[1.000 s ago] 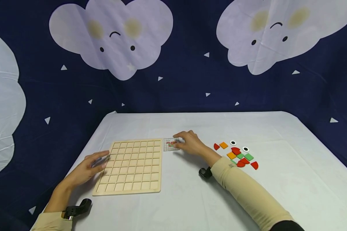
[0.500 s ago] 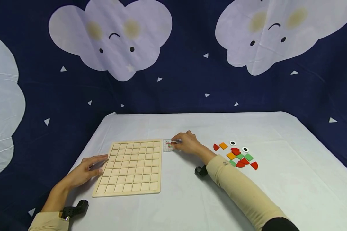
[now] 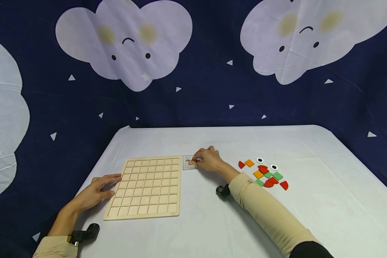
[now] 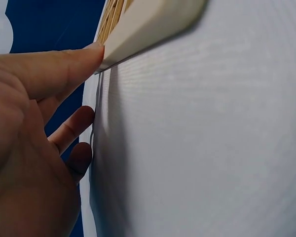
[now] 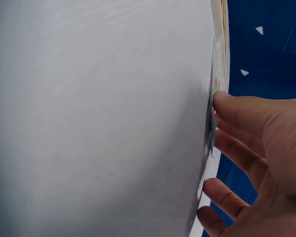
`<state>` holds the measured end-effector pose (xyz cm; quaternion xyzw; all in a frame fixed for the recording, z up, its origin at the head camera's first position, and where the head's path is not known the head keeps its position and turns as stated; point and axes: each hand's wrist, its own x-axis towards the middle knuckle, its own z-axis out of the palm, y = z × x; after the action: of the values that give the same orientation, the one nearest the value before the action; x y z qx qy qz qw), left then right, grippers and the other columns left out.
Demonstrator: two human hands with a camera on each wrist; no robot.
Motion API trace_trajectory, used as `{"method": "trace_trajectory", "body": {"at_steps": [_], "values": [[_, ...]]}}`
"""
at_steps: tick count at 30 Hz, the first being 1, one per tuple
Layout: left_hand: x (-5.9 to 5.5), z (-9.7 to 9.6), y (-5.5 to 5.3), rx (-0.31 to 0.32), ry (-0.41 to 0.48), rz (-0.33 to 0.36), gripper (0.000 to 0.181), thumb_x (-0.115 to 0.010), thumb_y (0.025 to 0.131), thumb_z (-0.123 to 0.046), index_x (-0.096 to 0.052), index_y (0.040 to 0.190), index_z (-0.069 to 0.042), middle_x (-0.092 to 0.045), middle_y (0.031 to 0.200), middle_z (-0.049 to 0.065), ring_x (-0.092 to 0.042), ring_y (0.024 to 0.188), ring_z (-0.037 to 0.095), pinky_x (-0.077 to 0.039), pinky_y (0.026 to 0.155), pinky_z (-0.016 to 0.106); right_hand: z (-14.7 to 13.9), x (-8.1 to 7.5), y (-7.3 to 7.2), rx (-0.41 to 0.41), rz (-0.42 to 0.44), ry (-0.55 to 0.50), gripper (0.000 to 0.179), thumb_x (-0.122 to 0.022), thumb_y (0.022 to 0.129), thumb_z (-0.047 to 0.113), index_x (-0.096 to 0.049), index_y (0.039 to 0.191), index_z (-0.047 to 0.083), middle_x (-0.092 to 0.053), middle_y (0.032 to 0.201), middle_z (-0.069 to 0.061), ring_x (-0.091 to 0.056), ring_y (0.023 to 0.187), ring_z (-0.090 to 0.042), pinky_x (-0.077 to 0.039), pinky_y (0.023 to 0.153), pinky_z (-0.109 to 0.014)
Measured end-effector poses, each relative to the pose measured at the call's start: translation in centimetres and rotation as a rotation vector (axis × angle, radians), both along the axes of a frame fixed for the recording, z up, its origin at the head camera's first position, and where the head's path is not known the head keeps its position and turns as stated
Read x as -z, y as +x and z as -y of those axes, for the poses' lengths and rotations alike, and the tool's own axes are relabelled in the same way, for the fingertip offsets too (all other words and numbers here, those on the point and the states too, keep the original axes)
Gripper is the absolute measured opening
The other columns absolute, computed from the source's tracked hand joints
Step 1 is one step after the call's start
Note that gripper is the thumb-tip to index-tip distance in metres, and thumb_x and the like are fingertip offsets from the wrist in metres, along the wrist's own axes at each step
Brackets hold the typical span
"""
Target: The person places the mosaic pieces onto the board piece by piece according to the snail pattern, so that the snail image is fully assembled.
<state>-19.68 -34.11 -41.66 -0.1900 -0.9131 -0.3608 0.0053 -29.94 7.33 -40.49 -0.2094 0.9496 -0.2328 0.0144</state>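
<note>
A pale wooden grid board [image 3: 147,187] lies on the white table. My left hand [image 3: 95,191] is at its left side, fingers extended; in the left wrist view a straight fingertip [image 4: 96,52] touches the board's edge [image 4: 148,29]. Just right of the board's far corner is a small card [image 3: 187,163] printed with a grid and a coloured picture. My right hand [image 3: 208,159] covers the card's right end, thumb and index finger pinching it. The right wrist view shows the thumb [image 5: 229,106] on the card [image 5: 217,59], with the other fingers loosely bent below.
To the right of the right hand lie loose flat pieces: red quarter-rounds [image 3: 284,185], orange squares [image 3: 258,174], green diamonds [image 3: 277,176] and white rings with black centres [image 3: 274,167]. A dark cloth with clouds [image 3: 206,104] hangs behind the table.
My right hand has shifted slightly left over the card, and its thumb and index finger have closed together on it. The left hand has come slightly lower along the board's edge.
</note>
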Motion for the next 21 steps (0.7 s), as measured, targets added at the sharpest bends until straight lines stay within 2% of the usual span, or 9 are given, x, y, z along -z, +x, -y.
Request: {"method": "trace_trajectory", "body": {"at_steps": [4, 8, 12, 17, 21], "values": [[0.1, -0.1, 0.1, 0.01, 0.004, -0.014, 0.045, -0.064, 0.085, -0.013, -0.056, 0.126, 0.002, -0.047, 0.14, 0.01, -0.019, 0.107, -0.012, -0.018, 0.084, 0.02, 0.1, -0.1, 0.0, 0.007, 0.006, 0.032, 0.026, -0.071, 0.082, 0.019, -0.072, 0.108, 0.02, -0.062, 0.125, 0.004, -0.043, 0.112, -0.029, -0.031, 0.092, -0.046], [-0.1, -0.3, 0.2, 0.005, -0.006, -0.005, 0.047, -0.064, 0.085, -0.014, -0.055, 0.128, 0.002, -0.045, 0.14, 0.021, -0.02, 0.105, -0.012, -0.019, 0.084, 0.02, -0.1, -0.1, 0.1, 0.013, 0.005, 0.072, 0.027, -0.07, 0.083, 0.021, -0.071, 0.11, 0.022, -0.061, 0.126, 0.005, -0.043, 0.113, -0.029, -0.031, 0.092, -0.046], [-0.4, -0.5, 0.2, -0.003, -0.011, 0.025, 0.048, -0.064, 0.086, -0.015, -0.055, 0.129, 0.001, -0.041, 0.141, 0.027, -0.02, 0.105, -0.011, -0.02, 0.085, 0.019, -0.7, -0.2, 0.2, 0.019, 0.003, 0.09, 0.027, -0.072, 0.081, 0.021, -0.072, 0.108, 0.022, -0.062, 0.125, 0.005, -0.043, 0.112, -0.029, -0.032, 0.089, -0.045], [-0.4, -1.2, 0.2, -0.009, 0.0, 0.052, 0.048, -0.064, 0.085, -0.013, -0.054, 0.13, 0.001, -0.04, 0.143, 0.023, -0.022, 0.109, 0.003, -0.021, 0.087, 0.02, -1.7, -0.2, 0.4, 0.019, 0.001, 0.096, 0.028, -0.072, 0.08, 0.02, -0.072, 0.108, 0.022, -0.062, 0.124, 0.005, -0.043, 0.111, -0.029, -0.031, 0.085, -0.043], [-0.4, -2.3, 0.5, -0.027, -0.011, 0.082, 0.049, -0.065, 0.085, -0.014, -0.054, 0.131, -0.001, -0.042, 0.144, 0.019, -0.025, 0.111, 0.016, -0.025, 0.09, 0.03, -2.7, -0.3, 0.7, 0.014, 0.004, 0.106, 0.028, -0.072, 0.081, 0.02, -0.072, 0.109, 0.022, -0.062, 0.125, 0.004, -0.044, 0.112, -0.03, -0.031, 0.084, -0.043]]}}
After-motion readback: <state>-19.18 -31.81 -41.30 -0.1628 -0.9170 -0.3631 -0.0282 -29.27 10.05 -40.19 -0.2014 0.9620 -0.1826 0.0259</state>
